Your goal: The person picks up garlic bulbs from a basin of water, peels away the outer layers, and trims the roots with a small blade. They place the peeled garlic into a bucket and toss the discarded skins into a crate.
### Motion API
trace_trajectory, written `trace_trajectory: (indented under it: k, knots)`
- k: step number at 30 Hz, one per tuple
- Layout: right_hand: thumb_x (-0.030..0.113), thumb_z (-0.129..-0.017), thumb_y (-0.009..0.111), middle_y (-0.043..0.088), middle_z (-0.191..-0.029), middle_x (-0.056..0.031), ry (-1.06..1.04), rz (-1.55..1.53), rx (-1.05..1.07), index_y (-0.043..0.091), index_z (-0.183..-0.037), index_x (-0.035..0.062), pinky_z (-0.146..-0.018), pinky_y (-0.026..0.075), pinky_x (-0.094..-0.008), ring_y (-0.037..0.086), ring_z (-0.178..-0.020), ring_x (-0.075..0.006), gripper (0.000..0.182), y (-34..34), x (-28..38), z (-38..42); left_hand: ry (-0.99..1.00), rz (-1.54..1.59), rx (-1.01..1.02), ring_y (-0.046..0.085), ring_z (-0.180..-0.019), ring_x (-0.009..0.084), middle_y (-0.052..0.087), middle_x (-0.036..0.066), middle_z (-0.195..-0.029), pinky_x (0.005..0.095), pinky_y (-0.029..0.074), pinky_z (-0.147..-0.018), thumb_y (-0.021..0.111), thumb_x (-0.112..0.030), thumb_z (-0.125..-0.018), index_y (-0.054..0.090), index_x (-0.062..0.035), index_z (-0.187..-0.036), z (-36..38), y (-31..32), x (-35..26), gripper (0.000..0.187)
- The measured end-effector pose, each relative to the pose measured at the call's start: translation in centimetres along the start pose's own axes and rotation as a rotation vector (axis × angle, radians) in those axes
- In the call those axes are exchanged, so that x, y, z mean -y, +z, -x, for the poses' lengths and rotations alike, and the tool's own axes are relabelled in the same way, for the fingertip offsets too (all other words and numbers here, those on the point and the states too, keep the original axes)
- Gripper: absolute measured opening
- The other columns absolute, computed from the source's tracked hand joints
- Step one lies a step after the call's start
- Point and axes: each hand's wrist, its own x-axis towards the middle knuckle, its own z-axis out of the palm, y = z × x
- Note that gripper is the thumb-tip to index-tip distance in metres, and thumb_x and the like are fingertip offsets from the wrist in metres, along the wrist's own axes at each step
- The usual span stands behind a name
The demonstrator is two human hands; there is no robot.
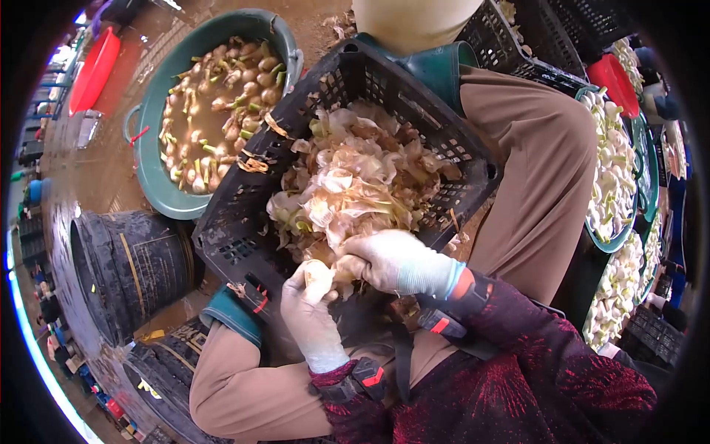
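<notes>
My left hand [309, 320], in a pale glove, is closed around a whitish garlic bulb [318, 278] at the near edge of a black crate. Just right of it, my right hand [396, 263], also gloved, is closed with its fingertips pinching pale garlic skin [346, 268] beside the bulb. Exactly where that skin meets the bulb is hidden by the fingers. Beyond both hands, a heap of loose papery garlic peelings [355, 174] fills much of the black crate [222, 214], which is tilted between my knees.
A green tub [151, 177] of muddy water with unpeeled garlic bulbs stands at the far left. Dark buckets [137, 266] lie or stand near my left knee. At right are tubs of white garlic [612, 166]. A pale rounded container [418, 22] and more black crates [532, 44] stand ahead.
</notes>
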Motion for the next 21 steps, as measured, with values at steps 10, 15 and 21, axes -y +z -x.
trace_trajectory:
  k: [10, 15, 21]
  knots:
    - [0.024, -0.082, 0.068, 0.064, -0.081, -0.0096, -0.020, -0.197, -0.024, 0.066, -0.092, 0.0055, -0.067, 0.049, -0.0355, 0.061, -0.075, -0.0276, 0.021, 0.8, 0.7, -1.1, -0.010, 0.042, 0.085, 0.063, -0.080, 0.0166, 0.064, 0.012, -0.098, 0.0248, 0.051, -0.068, 0.064, -0.005, -0.077, 0.056, 0.0091, -0.115, 0.0, -0.4, -0.4, 0.041]
    - [0.018, -0.087, 0.064, 0.060, -0.082, 0.0003, 0.148, -0.963, 0.040, 0.061, -0.101, -0.0009, -0.068, 0.047, -0.0273, 0.055, -0.075, -0.0089, 0.023, 0.7, -0.6, -1.5, 0.119, 0.142, 0.302, 0.060, -0.107, 0.0251, 0.057, 0.020, -0.120, 0.0336, 0.051, -0.088, 0.061, -0.010, -0.081, 0.046, 0.0110, -0.130, 0.2, 0.8, -0.7, 0.055]
    - [0.022, -0.091, 0.056, 0.064, -0.081, -0.0106, 0.140, -0.786, -0.010, 0.055, -0.111, -0.0028, -0.066, 0.050, -0.0314, 0.061, -0.072, -0.0165, 0.031, 1.5, -0.2, -2.0, 0.101, -0.167, 0.168, 0.058, -0.110, 0.0215, 0.058, 0.014, -0.121, 0.0328, 0.046, -0.096, 0.063, -0.017, -0.090, 0.049, 0.0094, -0.128, -0.5, 0.5, 0.4, 0.049]
